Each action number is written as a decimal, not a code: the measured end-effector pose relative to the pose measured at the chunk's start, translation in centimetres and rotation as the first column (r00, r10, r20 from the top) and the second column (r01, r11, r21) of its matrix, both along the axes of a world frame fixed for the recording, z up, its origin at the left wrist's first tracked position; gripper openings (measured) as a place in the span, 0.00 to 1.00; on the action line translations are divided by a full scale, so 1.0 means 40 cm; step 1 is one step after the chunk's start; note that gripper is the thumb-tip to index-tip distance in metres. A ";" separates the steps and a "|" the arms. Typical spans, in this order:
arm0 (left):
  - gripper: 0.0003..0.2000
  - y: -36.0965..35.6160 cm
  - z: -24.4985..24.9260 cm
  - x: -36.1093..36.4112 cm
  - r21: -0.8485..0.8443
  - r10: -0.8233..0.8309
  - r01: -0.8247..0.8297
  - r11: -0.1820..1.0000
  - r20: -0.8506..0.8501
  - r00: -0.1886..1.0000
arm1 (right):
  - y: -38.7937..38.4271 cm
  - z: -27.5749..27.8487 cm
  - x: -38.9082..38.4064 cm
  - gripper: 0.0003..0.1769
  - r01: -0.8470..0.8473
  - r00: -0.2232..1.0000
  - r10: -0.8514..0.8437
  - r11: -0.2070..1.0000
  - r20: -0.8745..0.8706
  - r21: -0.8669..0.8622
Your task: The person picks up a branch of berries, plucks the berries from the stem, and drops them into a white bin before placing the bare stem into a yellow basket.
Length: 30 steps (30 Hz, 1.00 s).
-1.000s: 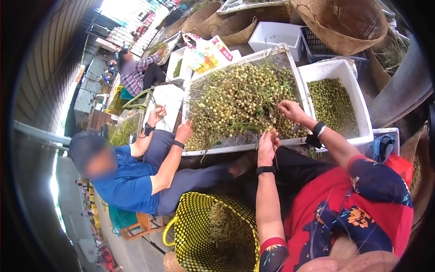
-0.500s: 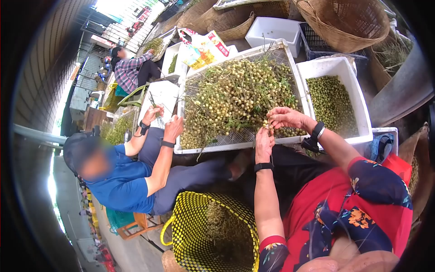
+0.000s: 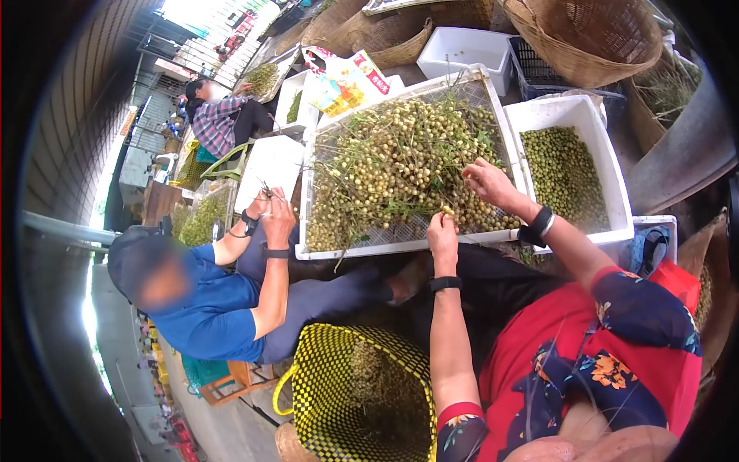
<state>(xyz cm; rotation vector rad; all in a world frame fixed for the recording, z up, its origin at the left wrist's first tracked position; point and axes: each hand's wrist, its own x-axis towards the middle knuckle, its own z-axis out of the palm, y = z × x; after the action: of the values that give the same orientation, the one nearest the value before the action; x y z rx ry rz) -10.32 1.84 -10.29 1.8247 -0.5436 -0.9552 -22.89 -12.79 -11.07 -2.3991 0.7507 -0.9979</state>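
Note:
My left hand (image 3: 443, 240) is at the near edge of a white mesh tray (image 3: 362, 249), fingers closed, with a small round yellow-green fruit (image 3: 448, 209) at the fingertips. Up and to the right, my right hand (image 3: 493, 186) hovers over the pile with its fingers curled together; whatever they may hold is too small to make out. Heaped in the tray are many small round fruits on thin stems (image 3: 416, 146), mixed with twigs and some green leaves.
Right of the tray stands a white foam box (image 3: 616, 196) of loose green fruits. A yellow-black woven basket (image 3: 308, 400) sits below. A co-worker in blue (image 3: 208, 308) handles stems at left; another person (image 3: 219, 123) sits farther back. Wicker baskets (image 3: 589, 46) line the far side.
My hands have parted: the right has moved up and right, while the left has stayed near the tray edge. The co-worker in blue has brought both hands together.

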 end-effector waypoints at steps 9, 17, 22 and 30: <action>0.14 -0.023 0.004 -0.038 0.037 -0.105 0.107 0.994 0.648 0.754 | 0.041 0.035 0.021 0.15 -0.403 0.904 0.400 0.685 0.149 0.607; 0.10 -0.016 0.018 -0.011 -0.033 -0.190 0.215 0.976 0.354 0.916 | 0.014 0.006 0.000 0.08 -0.534 0.807 0.258 -0.064 0.531 0.843; 0.10 -0.027 0.023 -0.011 0.012 -0.233 0.237 0.972 0.236 0.943 | 0.000 -0.008 0.006 0.09 -0.452 0.842 0.288 -0.087 0.457 0.888; 0.10 -0.034 -0.068 0.024 0.025 -0.116 0.121 0.992 0.523 0.844 | -0.015 -0.012 -0.003 0.10 -0.254 0.961 0.016 0.438 0.275 0.862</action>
<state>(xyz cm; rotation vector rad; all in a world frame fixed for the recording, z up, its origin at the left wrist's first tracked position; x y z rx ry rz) -9.36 0.47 -13.00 2.0661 -1.0051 -0.5138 -23.03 -13.39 -11.56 -1.3277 0.7195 -0.5388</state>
